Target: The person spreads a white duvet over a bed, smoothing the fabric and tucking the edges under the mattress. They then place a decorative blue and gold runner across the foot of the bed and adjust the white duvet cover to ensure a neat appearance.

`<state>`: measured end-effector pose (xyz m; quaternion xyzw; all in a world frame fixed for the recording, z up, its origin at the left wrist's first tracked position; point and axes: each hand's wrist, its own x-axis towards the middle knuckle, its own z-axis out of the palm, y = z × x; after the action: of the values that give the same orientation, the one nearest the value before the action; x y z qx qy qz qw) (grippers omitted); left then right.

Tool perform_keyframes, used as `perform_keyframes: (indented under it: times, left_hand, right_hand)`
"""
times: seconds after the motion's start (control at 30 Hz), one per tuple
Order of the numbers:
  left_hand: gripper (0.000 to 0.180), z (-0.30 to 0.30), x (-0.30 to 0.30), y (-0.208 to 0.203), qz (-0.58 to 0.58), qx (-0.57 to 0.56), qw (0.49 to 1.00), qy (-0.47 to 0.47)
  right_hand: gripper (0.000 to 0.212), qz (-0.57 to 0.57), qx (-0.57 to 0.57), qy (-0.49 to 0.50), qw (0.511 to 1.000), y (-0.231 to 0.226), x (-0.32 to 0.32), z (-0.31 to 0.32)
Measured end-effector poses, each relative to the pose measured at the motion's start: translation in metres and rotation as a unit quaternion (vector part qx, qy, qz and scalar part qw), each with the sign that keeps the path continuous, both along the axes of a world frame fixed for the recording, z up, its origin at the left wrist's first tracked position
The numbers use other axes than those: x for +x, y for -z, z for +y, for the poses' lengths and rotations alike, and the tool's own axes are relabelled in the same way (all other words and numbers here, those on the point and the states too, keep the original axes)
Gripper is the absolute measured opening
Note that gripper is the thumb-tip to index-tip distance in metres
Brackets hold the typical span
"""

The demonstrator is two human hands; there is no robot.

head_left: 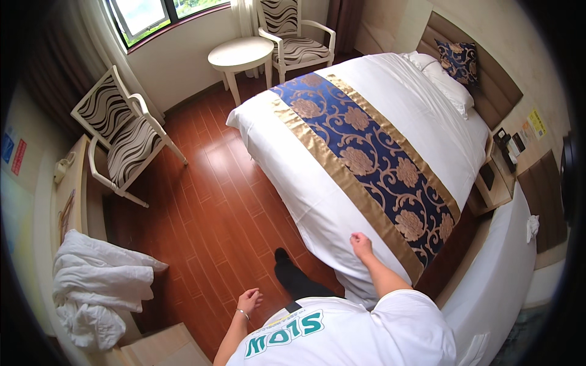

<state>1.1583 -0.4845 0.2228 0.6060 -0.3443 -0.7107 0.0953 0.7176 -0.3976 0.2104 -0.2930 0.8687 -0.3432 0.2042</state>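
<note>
Bed (pixel 390 104): white cover smooth, blue-gold runner (pixel 366 152) laid across; appears nearly made; right hand (pixel 361 245) pinching cover at near edge; left hand (pixel 249 301) loosely open, empty, over floor (pixel 213 207).

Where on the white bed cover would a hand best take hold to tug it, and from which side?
Probably the hanging foot edge of the white bed cover, from the foot of the bed: it drapes free there, and the right hand already rests on it.
</note>
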Motion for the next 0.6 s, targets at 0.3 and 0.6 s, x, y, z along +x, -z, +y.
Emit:
perform_keyframes:
  times: [0.3, 0.6]
  left_hand:
    - [0.027, -0.135, 0.185, 0.032, 0.012, 0.089, 0.950, -0.300]
    - [0.020, -0.400, 0.173, 0.095, -0.229, 0.049, 0.970, -0.068]
  right_hand:
    - [0.025, -0.075, 0.073, -0.402, 0.910, -0.021, 0.088, -0.301]
    - [0.029, -0.111, 0.049, -0.393, 0.912, -0.013, 0.086, -0.598]
